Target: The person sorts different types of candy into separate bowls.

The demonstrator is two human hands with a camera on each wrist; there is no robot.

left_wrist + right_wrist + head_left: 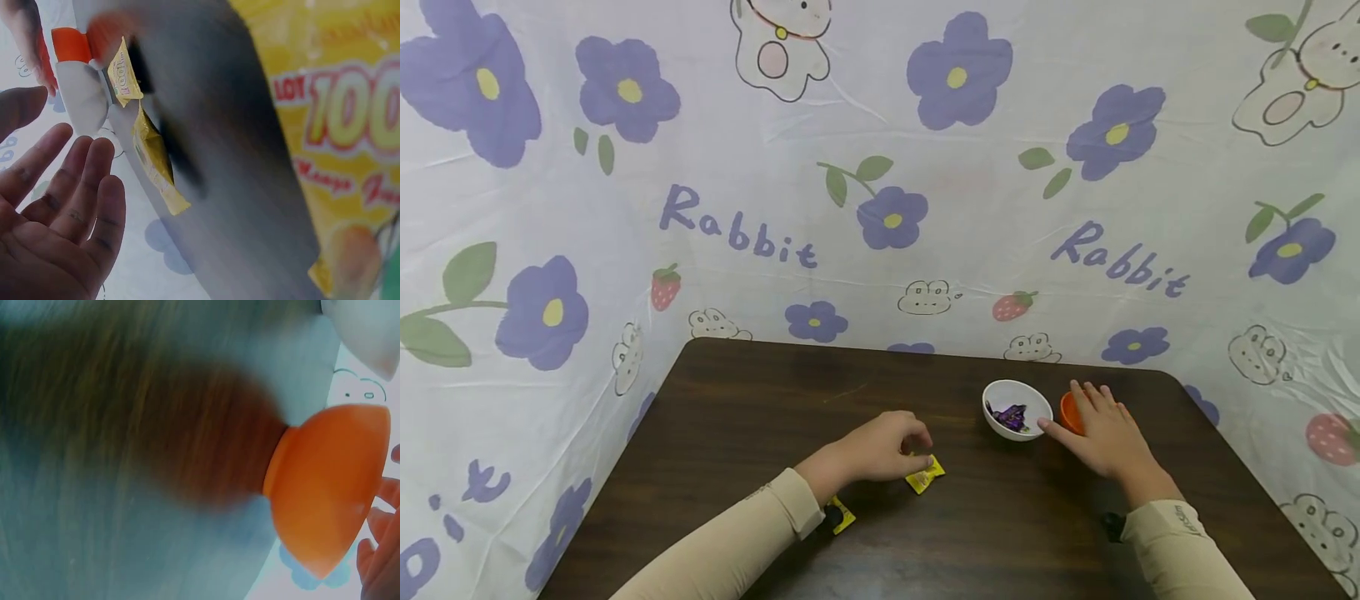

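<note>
My left hand [886,447] hovers over the table with loosely bent fingers and nothing between them. A yellow candy packet [927,475] lies just below its fingertips, and another yellow packet [842,515] lies partly hidden by the sleeve. Seen from the left wrist, two small yellow packets [126,78] sit beyond the hand, with a large printed yellow packet [350,119] close to the camera. At the orange bowl [331,487], my right hand [1105,433] spreads its fingers over the rim; whether they touch it is unclear. Purple-wrapped candies [1011,417] lie in the white bowl [1037,408].
The white bowl stands directly left of the orange one, near the back right of the dark wooden table [760,400]. A patterned cloth [865,275] hangs behind the table's far edge and along both sides.
</note>
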